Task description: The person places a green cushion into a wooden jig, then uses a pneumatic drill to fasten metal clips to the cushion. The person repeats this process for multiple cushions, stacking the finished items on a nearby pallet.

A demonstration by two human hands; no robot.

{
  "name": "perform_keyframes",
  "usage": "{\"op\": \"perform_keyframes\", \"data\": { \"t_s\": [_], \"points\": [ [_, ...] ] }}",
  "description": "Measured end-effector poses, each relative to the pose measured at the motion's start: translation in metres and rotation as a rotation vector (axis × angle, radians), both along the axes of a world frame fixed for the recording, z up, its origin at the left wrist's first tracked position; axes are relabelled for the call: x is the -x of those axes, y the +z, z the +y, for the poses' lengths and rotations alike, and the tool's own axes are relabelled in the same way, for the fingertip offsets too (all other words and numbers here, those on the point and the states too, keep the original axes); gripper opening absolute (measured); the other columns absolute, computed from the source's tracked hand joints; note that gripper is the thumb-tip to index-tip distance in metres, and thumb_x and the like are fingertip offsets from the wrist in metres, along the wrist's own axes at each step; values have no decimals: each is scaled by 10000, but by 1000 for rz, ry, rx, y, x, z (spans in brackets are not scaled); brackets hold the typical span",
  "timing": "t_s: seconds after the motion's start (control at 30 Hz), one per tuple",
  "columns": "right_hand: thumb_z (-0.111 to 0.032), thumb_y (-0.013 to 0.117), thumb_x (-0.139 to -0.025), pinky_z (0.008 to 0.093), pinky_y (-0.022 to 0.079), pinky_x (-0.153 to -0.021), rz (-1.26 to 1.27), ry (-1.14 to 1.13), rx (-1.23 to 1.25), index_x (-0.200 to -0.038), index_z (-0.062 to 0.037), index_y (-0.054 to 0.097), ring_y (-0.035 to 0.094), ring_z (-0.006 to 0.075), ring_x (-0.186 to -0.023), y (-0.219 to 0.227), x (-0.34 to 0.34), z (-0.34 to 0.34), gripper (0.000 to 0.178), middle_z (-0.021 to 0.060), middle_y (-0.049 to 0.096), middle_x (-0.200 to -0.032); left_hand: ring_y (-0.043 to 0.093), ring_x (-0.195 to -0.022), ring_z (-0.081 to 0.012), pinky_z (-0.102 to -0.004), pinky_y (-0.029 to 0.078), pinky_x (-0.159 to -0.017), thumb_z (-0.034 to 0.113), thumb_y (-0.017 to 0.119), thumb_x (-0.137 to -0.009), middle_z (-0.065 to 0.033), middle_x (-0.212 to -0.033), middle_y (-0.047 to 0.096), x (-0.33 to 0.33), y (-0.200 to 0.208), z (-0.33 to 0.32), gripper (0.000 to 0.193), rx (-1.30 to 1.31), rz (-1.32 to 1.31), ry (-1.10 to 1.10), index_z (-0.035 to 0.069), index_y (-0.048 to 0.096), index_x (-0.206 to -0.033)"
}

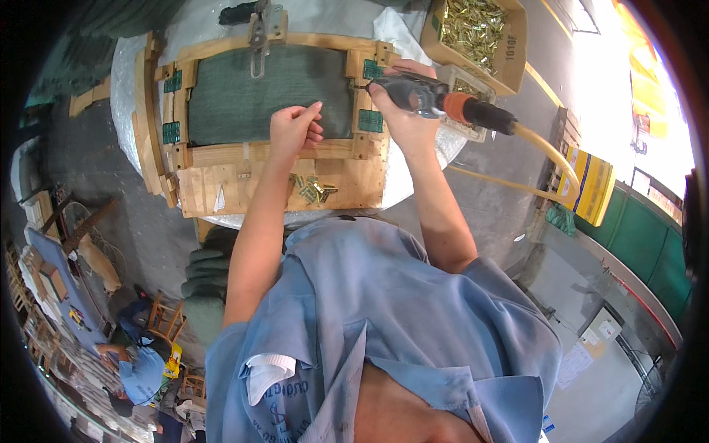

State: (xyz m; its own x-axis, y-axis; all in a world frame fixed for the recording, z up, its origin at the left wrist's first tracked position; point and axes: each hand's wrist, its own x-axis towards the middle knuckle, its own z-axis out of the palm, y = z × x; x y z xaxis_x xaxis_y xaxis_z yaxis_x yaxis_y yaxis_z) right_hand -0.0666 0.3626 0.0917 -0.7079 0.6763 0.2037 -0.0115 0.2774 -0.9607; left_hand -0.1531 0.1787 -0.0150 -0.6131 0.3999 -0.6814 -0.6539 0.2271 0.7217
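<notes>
My right hand [410,124] is wrapped round an air-powered driver [422,97] with an orange ring and a yellow hose. The tool's tip points left, at the right inner edge of a wooden frame [269,153]. Inside the frame lies a dark green padded panel [236,100]. My left hand [294,128] hovers over the panel's lower right part, thumb and fingers pinched together; whether something small sits between them cannot be seen. Green plates [371,120] are fixed on the frame's sides. Small brass-coloured metal pieces [316,190] lie loose on the wood nearest me.
A toggle clamp [257,38] stands at the frame's far edge. A cardboard box [509,70] of brass-coloured pieces and a smaller tray [474,134] stand at the right. The yellow hose [550,151] hangs there. Another person [142,375] sits at lower left.
</notes>
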Motion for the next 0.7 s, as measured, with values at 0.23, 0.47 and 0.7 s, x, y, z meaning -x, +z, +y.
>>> {"op": "perform_keyframes", "data": {
  "t_s": [0.23, 0.47, 0.7],
  "points": [
    [-30, 870, -774, 305, 577, -815, -130, 85, -128, -1190, -26, 659, 706, 145, -929, 11, 15, -8, 466, 80, 730, -1008, 702, -553, -131, -261, 538, -477, 376, 788, -984, -63, -702, 721, -1, -5, -3, 373, 18, -38, -19, 24, 733, -875],
    [-46, 864, -783, 300, 574, -840, -249, 163, -172, -1121, -50, 665, 708, 141, -963, 4, 23, -4, 392, 53, 730, -1020, 698, -548, -132, -266, 528, -462, 387, 798, -975, -64, -702, 721, 3, -4, -3, 380, -23, -24, -6, 31, 724, -864],
    [-45, 869, -813, 349, 582, -946, -56, -74, 83, -1255, -31, 619, 713, 187, -1058, 25, -20, -11, 508, 99, 732, -1143, 741, -689, -161, -282, 586, -588, 392, 724, -1043, -89, -829, 753, 11, 0, -16, 372, -222, -90, -31, 21, 731, -1079]
  ]
}}
